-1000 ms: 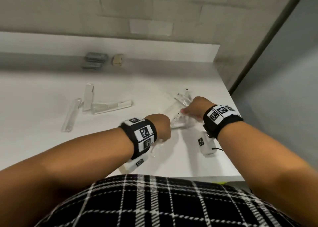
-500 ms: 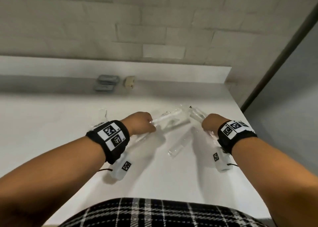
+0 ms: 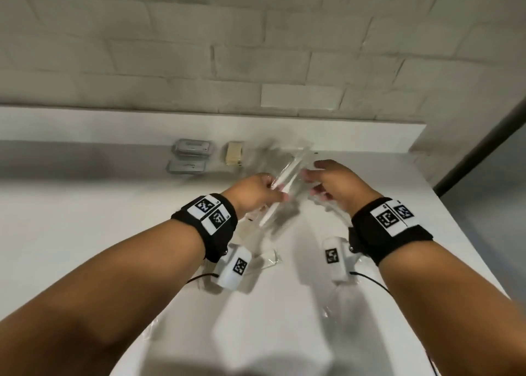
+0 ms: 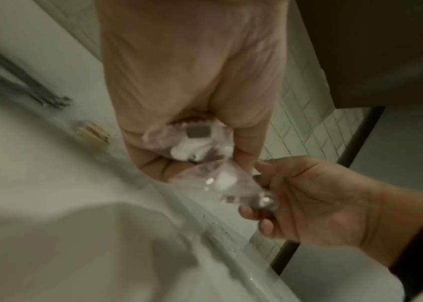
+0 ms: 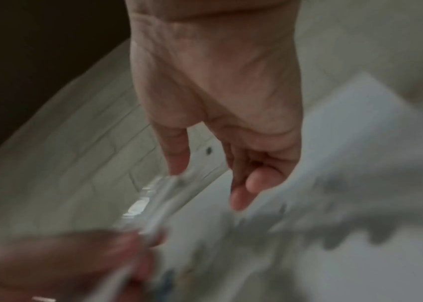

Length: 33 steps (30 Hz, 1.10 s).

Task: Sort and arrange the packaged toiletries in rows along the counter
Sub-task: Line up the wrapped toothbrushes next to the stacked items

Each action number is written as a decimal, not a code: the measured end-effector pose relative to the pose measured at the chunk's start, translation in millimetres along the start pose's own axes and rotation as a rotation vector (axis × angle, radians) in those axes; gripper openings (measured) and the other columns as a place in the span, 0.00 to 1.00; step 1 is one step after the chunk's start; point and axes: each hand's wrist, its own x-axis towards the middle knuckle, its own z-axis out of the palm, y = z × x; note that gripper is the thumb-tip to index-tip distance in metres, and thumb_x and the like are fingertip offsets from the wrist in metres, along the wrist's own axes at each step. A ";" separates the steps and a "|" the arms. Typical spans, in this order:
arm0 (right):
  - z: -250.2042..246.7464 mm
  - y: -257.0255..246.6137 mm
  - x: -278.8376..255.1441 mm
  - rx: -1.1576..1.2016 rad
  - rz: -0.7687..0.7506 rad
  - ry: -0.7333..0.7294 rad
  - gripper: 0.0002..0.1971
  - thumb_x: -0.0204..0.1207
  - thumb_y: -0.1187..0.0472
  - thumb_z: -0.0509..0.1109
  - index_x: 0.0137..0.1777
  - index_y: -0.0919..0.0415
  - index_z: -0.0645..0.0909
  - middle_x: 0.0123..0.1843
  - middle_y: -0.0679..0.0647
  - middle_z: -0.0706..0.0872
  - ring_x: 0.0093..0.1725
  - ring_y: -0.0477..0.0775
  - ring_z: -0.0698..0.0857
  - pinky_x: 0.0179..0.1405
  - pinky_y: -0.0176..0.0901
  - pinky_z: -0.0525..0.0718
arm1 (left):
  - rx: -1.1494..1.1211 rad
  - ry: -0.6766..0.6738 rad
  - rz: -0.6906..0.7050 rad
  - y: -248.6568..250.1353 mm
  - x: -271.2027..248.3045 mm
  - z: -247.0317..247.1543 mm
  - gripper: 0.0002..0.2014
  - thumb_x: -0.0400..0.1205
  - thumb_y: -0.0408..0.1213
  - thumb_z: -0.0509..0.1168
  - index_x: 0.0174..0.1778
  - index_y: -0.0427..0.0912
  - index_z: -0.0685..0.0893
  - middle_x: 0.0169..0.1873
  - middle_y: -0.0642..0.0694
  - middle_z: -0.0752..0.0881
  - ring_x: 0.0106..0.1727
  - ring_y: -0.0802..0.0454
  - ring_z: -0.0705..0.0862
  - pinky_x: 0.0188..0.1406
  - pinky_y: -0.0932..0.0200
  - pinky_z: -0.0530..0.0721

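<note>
The left hand (image 3: 256,190) grips a long white toothbrush in a crinkly clear wrapper (image 3: 280,189) above the smooth white tabletop (image 3: 85,233). The right hand (image 3: 336,187) has loose, half-curled fingers (image 5: 179,155) touching the wrapper. Only the left wrist view shows the wrapper's zigzag end (image 4: 194,130).

Wrappers (image 3: 287,176) were clear glossy plastic, crinkled. Counter (image 3: 85,247) smooth, matt white. Wall (image 3: 170,48) rough brick. Tins (image 3: 193,148) perhaps brushed metal. Wristbands (image 3: 216,233) black cloth.
</note>
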 end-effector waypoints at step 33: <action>-20.1 35.9 9.8 -0.510 0.059 -0.091 0.07 0.75 0.64 0.71 0.52 0.59 0.80 0.41 0.60 0.86 0.32 0.57 0.79 0.27 0.41 0.76 | 0.731 0.269 -0.091 -31.7 8.3 -7.7 0.22 0.81 0.44 0.65 0.71 0.49 0.76 0.63 0.45 0.82 0.63 0.49 0.82 0.66 0.54 0.78</action>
